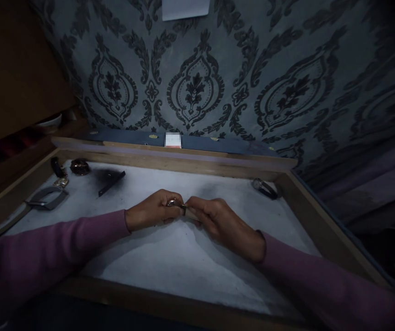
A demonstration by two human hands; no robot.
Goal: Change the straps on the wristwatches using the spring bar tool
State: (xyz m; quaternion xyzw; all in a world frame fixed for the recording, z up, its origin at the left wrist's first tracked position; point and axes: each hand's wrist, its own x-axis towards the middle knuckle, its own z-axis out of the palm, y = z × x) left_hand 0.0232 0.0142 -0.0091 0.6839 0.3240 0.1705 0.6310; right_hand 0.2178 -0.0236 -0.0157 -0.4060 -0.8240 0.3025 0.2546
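Observation:
My left hand (159, 208) is closed around a wristwatch (174, 202), whose round metal case shows between thumb and fingers. From the right, my right hand (214, 218) meets it, its fingertips pinched at the edge of the case. A pale strip (192, 214), which looks like the watch strap, runs under the right fingers. Exactly which part those fingertips grip is hidden. Both hands are above the white surface (183, 262) of a shallow wooden-framed tray.
Wooden rims (170, 158) enclose the surface. A dark-strapped watch (265, 188) lies right. Left are a grey strap loop (47, 198), a black bar (111, 184), a brown-gold watch-like item (80, 167) and a black-and-gold watch (59, 172). Patterned wall (195, 87) rises behind.

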